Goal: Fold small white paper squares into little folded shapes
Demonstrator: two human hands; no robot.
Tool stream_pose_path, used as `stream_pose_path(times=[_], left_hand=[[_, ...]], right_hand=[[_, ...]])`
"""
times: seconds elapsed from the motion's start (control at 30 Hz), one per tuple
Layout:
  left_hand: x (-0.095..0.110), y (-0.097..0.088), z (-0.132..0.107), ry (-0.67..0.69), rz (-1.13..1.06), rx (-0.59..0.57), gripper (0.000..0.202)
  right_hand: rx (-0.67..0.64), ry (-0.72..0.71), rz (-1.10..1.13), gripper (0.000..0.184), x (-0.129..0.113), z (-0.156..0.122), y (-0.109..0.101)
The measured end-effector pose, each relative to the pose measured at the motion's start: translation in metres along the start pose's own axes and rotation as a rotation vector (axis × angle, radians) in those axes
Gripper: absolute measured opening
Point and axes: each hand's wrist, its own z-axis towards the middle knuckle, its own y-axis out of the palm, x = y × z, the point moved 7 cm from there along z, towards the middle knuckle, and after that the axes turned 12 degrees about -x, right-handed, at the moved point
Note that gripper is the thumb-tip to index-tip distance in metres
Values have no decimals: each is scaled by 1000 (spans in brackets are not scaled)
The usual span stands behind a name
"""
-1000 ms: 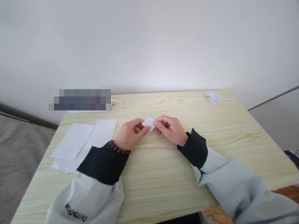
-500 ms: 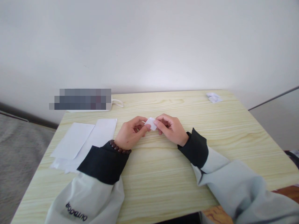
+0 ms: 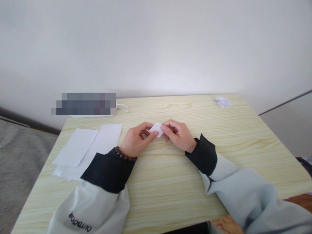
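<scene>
Between my two hands, above the middle of the table, is a small white piece of folded paper [image 3: 156, 129]. My left hand [image 3: 137, 138] pinches its left and lower side, thumb on top and fingers behind. On the right, my right hand [image 3: 179, 134] grips the opposite edge between thumb and forefinger. The fingertips behind the paper are partly hidden. White paper sheets [image 3: 78, 146] lie overlapping just left of my left hand, partly under the left sleeve.
The wooden table [image 3: 161, 188] meets a white wall [image 3: 156, 48] at the back. Small folded papers [image 3: 223, 102] lie at the back right. A blurred-out object [image 3: 86, 104] with a white loop [image 3: 123, 107] sits at the back left. A black edge [image 3: 190, 228] shows at the bottom.
The folded paper has turned slightly and shifted a little to the left between my fingers. My left thumb lies a bit further over it. Both arms stay in place.
</scene>
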Motion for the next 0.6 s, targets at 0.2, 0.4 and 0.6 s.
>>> stream_pose_path(times=[0.2,0.4,0.6], left_hand=[[-1,2,1,-23,10,-36,29],[1,2,0,-33,17,-66,28],[1,3,-1,-45,-34,-89,28]], right_hand=[[-4,-9,52,15,3,0,2],[-57,-49,-35,13,-2,0,4],[-40,-85,-123,12,-9,-2,2]])
